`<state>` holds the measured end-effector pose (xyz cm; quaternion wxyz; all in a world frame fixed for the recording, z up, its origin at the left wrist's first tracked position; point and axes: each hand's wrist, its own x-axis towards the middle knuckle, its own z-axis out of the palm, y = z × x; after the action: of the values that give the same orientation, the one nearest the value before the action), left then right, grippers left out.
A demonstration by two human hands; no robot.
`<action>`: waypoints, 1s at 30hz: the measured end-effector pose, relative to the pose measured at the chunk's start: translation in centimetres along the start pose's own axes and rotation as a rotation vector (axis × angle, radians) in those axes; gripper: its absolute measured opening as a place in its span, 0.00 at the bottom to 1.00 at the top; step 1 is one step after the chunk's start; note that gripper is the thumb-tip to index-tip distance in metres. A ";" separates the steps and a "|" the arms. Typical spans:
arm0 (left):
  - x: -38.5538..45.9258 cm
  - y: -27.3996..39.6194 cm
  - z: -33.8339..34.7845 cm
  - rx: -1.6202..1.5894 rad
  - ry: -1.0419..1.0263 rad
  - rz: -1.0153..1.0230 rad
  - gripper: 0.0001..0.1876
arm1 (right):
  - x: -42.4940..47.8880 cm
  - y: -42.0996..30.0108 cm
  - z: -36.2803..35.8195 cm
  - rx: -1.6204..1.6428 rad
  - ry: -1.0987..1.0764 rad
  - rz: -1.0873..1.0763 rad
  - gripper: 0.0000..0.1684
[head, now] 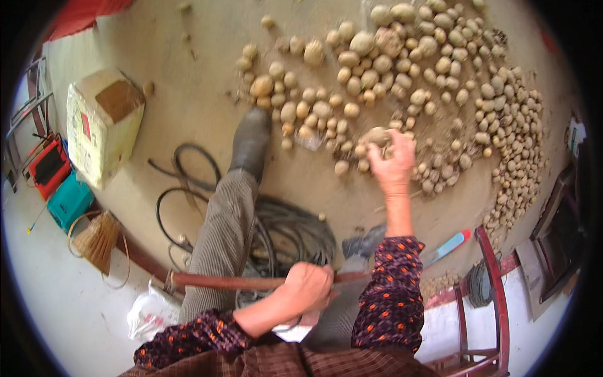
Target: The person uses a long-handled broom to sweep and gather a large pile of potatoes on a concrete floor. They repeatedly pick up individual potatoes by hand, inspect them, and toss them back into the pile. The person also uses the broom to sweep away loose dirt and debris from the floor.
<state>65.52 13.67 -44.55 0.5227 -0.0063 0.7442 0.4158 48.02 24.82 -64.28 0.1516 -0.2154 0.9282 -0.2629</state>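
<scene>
My right hand (393, 153) has its thumb and fingers around a large round tuber (378, 136), low over the edge of a spread of tubers (370, 77) on the floor. These are pale brown, potato-like and of mixed sizes. Close to my body, my left hand (308, 285) is closed around a reddish-brown wooden bar (231, 282) that runs crosswise over my legs. Whether the bar is a tool handle or part of furniture, I cannot tell. My dark boot (252, 141) touches the near left edge of the spread.
Coiled black hose (292, 231) lies between my legs. At left stand an open cardboard box (106, 127), red and teal cases (70, 200) and a straw broom (96, 240). A heap of smaller tubers (513, 151) lies right, near a blue-handled tool (450, 245) and a wooden chair (494, 301).
</scene>
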 end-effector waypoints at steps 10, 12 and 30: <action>0.2 -0.9 2.0 -0.071 -0.039 -0.002 0.22 | -16.4 1.6 4.6 0.859 -1.123 1.300 0.16; 0.3 -1.3 2.6 -0.067 -0.040 -0.022 0.21 | -18.2 1.6 9.3 0.439 -1.269 1.081 0.11; 0.0 -1.8 4.0 -0.097 -0.144 -0.068 0.21 | -22.6 -0.1 13.8 -0.052 -1.081 0.744 0.32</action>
<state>69.39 15.02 -46.12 0.5877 -0.0269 0.6829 0.4330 73.00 29.77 -71.74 0.6722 0.0149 0.7397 -0.0253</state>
